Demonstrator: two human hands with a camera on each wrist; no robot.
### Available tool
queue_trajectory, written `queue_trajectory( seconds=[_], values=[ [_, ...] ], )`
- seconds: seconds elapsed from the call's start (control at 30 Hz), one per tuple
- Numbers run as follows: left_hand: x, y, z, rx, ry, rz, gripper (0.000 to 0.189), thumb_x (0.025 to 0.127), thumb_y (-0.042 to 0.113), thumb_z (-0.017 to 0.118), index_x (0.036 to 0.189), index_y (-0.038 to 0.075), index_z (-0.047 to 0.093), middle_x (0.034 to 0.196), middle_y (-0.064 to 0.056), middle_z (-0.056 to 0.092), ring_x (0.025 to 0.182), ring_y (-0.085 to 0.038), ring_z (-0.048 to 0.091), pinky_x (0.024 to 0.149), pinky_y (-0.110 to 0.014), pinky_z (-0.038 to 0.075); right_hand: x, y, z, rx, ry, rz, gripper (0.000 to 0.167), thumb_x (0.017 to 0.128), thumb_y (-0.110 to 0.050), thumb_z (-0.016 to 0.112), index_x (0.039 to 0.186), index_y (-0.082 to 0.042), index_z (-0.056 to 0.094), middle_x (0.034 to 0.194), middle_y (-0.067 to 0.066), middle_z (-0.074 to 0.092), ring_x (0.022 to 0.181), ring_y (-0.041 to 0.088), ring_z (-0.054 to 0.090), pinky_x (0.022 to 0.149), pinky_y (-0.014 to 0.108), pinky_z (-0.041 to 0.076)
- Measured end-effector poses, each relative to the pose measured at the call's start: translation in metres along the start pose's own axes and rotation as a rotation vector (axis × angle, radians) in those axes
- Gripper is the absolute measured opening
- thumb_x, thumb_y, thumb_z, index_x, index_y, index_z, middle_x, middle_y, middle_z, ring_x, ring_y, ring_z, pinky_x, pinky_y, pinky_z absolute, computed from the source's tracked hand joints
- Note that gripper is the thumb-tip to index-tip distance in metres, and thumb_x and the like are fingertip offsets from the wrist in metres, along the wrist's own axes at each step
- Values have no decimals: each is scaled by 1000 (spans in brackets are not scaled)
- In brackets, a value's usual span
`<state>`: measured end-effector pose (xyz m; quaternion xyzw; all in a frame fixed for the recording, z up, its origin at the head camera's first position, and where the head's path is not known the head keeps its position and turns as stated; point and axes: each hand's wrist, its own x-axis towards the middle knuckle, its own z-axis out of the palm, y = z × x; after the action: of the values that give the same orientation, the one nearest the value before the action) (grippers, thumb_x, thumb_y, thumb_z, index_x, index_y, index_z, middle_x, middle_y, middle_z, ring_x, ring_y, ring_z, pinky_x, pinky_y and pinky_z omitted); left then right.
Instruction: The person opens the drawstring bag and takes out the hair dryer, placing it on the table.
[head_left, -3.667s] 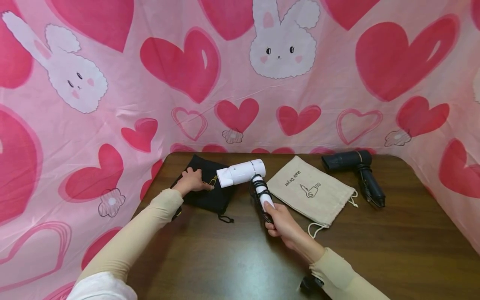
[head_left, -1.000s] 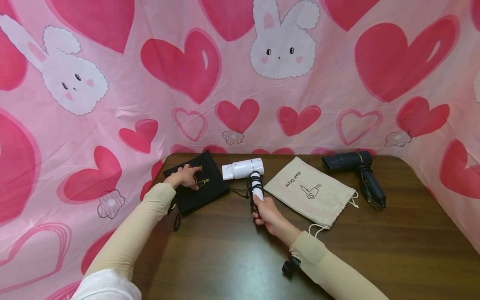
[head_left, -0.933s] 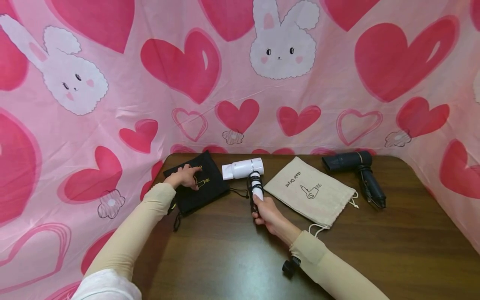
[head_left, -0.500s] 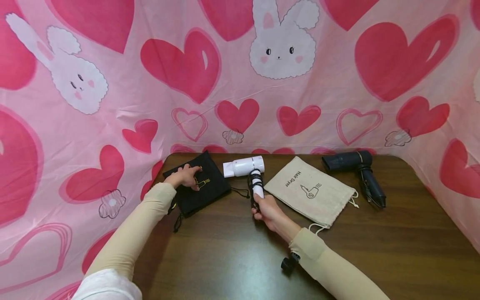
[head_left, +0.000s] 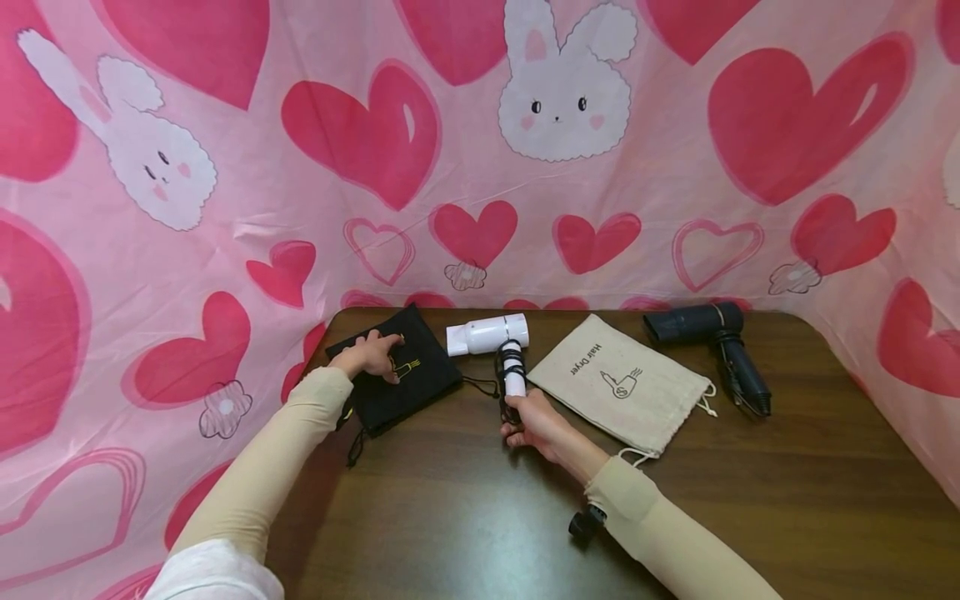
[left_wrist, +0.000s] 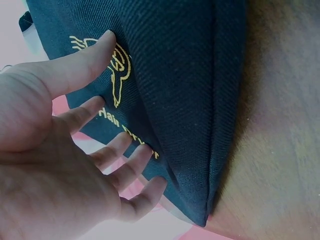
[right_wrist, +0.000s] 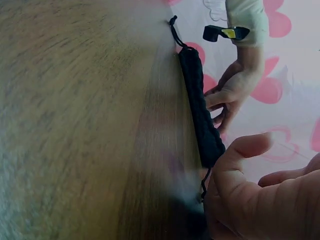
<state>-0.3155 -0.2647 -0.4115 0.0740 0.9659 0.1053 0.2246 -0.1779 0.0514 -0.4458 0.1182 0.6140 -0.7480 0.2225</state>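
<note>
My left hand [head_left: 370, 354] rests with spread fingers on a black drawstring bag [head_left: 423, 379], which lies flat at the table's left. In the left wrist view the fingertips touch the cloth beside its yellow hair dryer print. A white hair dryer [head_left: 487, 335] lies right of this bag, black cord wound round its handle. At the lower end of that handle is my right hand [head_left: 542, 427], its fingers loosened. The right wrist view shows a gap between thumb and fingers of the right hand [left_wrist: 75, 165] [right_wrist: 265, 195], with no dryer visible there.
A beige drawstring bag [head_left: 622, 387] printed "Hair Dryer" lies right of the white dryer. Farther right is a black hair dryer [head_left: 701, 325] with its cord wrapped. The brown wooden table [head_left: 465, 525] meets a pink heart-patterned cloth [head_left: 465, 150] behind.
The black bag has turned and shifted left under my left hand. The white dryer was moved slightly left and set down. Just now my right hand has loosened and slipped down its handle.
</note>
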Motion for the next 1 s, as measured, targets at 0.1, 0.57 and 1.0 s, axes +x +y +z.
queue_trajectory(
  seconds=[0.1, 0.57, 1.0],
  values=[
    [2, -1, 1, -1, 2, -3, 83, 87, 24, 88, 157, 15, 43, 149, -29, 33, 130, -51, 35, 105, -74, 32, -2, -1, -1, -21, -11, 2, 28, 111, -10, 43, 133, 2, 29, 92, 16, 52, 58, 16, 58, 49, 25, 50],
    [15, -11, 7, -15, -7, -10, 86, 82, 27, 91, 155, 16, 46, 147, -30, 33, 129, -52, 35, 104, -76, 32, -1, 1, -8, -53, -59, 37, 37, 113, -15, 45, 141, -1, 25, 91, 15, 54, 62, 16, 58, 51, 26, 50],
    [2, -5, 3, -6, -13, 7, 84, 86, 27, 88, 157, 15, 43, 144, -29, 34, 124, -49, 36, 102, -69, 36, -3, 0, -9, -74, -69, 34, 43, 110, -16, 52, 140, -3, 24, 89, 14, 55, 58, 16, 58, 48, 27, 50]
  ],
)
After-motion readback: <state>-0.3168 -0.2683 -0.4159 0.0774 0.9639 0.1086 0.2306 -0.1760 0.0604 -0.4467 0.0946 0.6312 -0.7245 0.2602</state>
